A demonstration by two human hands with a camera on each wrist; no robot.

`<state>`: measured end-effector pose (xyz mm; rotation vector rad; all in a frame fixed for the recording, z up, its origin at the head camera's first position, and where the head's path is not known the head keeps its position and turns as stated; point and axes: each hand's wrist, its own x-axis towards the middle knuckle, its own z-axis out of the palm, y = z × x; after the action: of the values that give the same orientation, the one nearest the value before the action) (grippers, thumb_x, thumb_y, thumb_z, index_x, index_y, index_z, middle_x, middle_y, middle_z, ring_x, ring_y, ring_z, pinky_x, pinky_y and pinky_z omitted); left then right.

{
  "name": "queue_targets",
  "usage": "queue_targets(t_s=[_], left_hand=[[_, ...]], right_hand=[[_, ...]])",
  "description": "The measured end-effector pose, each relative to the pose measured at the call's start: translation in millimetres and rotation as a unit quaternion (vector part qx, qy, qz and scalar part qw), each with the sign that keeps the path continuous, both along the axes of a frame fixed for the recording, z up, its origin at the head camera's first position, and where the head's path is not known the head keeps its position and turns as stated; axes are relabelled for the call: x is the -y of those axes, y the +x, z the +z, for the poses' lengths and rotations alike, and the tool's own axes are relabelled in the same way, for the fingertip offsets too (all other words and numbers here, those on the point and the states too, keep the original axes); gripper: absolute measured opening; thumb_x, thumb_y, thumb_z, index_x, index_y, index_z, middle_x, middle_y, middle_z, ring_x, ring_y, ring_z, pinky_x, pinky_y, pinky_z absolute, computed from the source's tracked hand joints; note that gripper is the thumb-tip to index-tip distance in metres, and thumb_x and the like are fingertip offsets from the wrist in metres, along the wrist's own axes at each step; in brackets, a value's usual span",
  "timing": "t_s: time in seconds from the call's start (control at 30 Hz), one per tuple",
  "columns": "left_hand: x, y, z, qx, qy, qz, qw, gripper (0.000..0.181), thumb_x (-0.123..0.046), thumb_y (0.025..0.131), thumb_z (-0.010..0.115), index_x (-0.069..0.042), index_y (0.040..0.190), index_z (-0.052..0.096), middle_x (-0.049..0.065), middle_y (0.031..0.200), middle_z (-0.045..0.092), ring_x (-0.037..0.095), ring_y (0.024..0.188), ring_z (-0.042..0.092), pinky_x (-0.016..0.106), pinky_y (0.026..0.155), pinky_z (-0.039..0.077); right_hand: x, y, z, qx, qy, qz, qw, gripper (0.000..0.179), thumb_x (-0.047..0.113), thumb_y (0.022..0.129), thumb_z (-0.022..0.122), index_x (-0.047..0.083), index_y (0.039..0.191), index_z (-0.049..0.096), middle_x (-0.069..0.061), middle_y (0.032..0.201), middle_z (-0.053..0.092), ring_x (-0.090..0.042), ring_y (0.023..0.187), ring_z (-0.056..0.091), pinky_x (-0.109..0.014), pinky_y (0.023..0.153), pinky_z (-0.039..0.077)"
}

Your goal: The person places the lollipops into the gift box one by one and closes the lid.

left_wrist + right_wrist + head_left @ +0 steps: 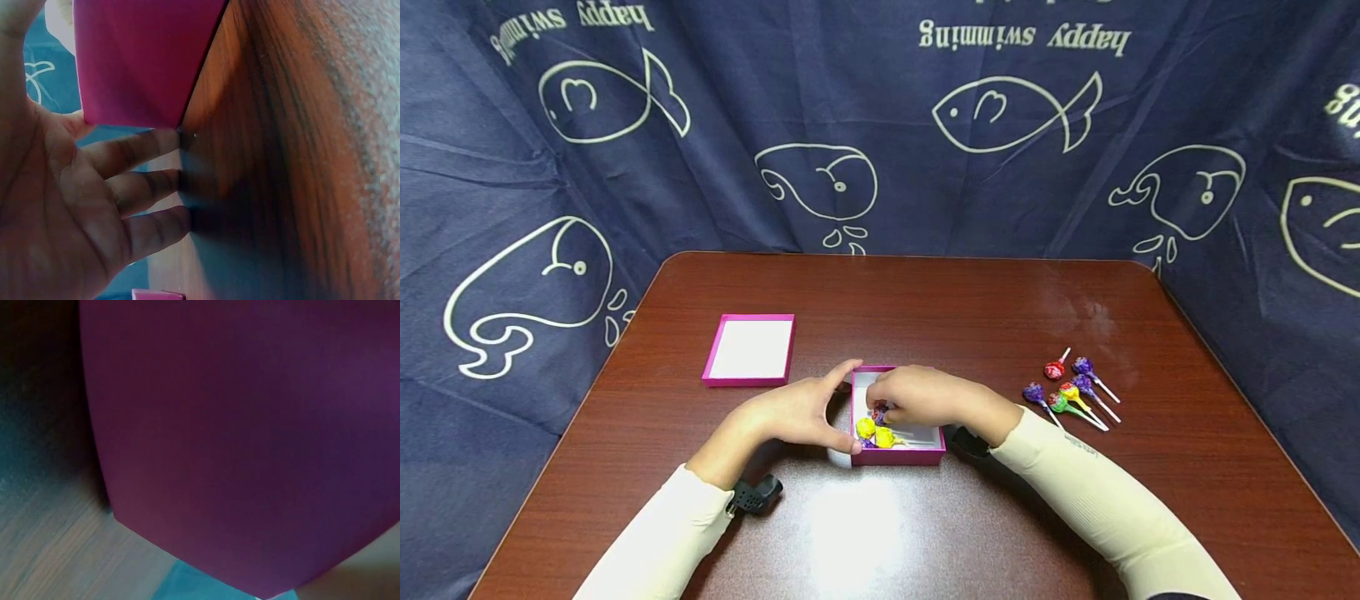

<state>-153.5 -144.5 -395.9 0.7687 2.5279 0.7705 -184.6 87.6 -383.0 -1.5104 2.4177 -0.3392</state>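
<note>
An open pink box [898, 457] with a white inside stands on the table. My left hand [793, 412] is spread along its left side, thumb at the near corner and a finger at the far corner. In the left wrist view, the other fingers [153, 234] rest their tips on the tabletop beside the pink wall. My right hand [921, 396] reaches inside the box, fingers curled down onto a dark red-and-purple lollipop [880, 414]. Yellow lollipops [866, 428] lie in the near left corner, with a bit of purple wrapper below them. The right wrist view shows mostly box wall [237, 450]; the hand is hidden there.
Several wrapped lollipops, among them a red one [1055, 368] and a green one [1060, 403], lie loose on the right of the table. A pink-rimmed square lid [748, 382], white inside up, sits at left. Blue fish-patterned cloth [895, 108] hangs behind the table [985, 308].
</note>
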Motion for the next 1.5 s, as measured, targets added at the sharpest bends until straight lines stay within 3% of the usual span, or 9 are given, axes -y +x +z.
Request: queue_targets(t_s=[0.4,0.6,0.77,0.9,1.03,1.2,1.5], left_hand=[[1.6,1.7,-3.1,0.012,0.012,0.007,0.9998,0.119,-0.06,0.068,0.083,-0.018,0.158,0.018,0.014,0.142,0.051,0.02,0.122,0.054,0.041,0.107,0.039],[1.4,2.7,-4.4,0.011,0.013,0.007,0.9998,0.119,-0.06,0.068,0.083,-0.017,0.158,0.018,0.016,0.142,0.052,0.021,0.122,0.054,0.041,0.106,0.039],[-1.0,2.3,-4.0,0.007,0.009,0.008,0.9999,0.12,-0.06,0.068,0.082,-0.016,0.158,0.018,0.015,0.143,0.051,0.022,0.125,0.053,0.041,0.107,0.038],[-1.9,1.9,-3.3,0.005,0.009,0.009,0.9999,0.119,-0.059,0.068,0.083,-0.016,0.158,0.018,0.015,0.145,0.049,0.023,0.128,0.05,0.041,0.109,0.036],[-2.1,2.0,-2.9,0.004,0.003,0.006,1.0,0.12,-0.06,0.068,0.083,-0.016,0.159,0.017,0.015,0.146,0.048,0.022,0.129,0.049,0.04,0.109,0.036],[-2.7,0.6,-0.7,0.008,-0.001,0.006,0.9999,0.12,-0.06,0.068,0.083,-0.018,0.159,0.017,0.015,0.146,0.048,0.022,0.129,0.05,0.04,0.109,0.036],[-1.4,0.1,-0.1,0.019,-0.005,0.014,0.9997,0.12,-0.062,0.068,0.082,-0.021,0.159,0.015,0.011,0.148,0.047,0.019,0.127,0.051,0.04,0.108,0.037]], right_hand=[[2,0.7,-4.3,-0.004,0.01,-0.007,0.9999,0.015,0.004,0.085,0.073,0.011,0.098,0.067,0.006,0.086,0.06,-0.009,0.077,0.051,-0.024,0.071,0.046],[-10,4.4,8.0,-0.011,-0.037,-0.014,0.9991,0.018,0.005,0.087,0.072,0.006,0.105,0.068,-0.003,0.096,0.065,-0.015,0.081,0.058,-0.028,0.075,0.05],[-41,2.6,26.2,-0.029,-0.113,-0.039,0.9925,0.018,0.006,0.09,0.071,0.005,0.108,0.069,-0.006,0.104,0.067,-0.018,0.09,0.063,-0.035,0.082,0.052],[-73,-2.6,34.3,-0.059,-0.142,-0.083,0.9846,0.016,0.006,0.09,0.071,0.007,0.106,0.069,-0.004,0.102,0.067,-0.016,0.094,0.063,-0.037,0.084,0.051],[-109,-4.2,34.1,-0.078,-0.134,-0.138,0.9782,0.018,0.007,0.09,0.072,0.006,0.107,0.069,-0.004,0.104,0.068,-0.016,0.096,0.063,-0.04,0.085,0.05],[-149,-2.3,29.5,-0.077,-0.12,-0.196,0.9702,0.019,0.003,0.088,0.072,0.005,0.106,0.069,-0.005,0.101,0.069,-0.017,0.087,0.063,-0.041,0.078,0.05],[-188,2.8,20.8,-0.045,-0.065,-0.249,0.9653,0.019,0.006,0.089,0.072,0.005,0.108,0.067,-0.005,0.102,0.069,-0.012,0.081,0.06,-0.041,0.073,0.05]])
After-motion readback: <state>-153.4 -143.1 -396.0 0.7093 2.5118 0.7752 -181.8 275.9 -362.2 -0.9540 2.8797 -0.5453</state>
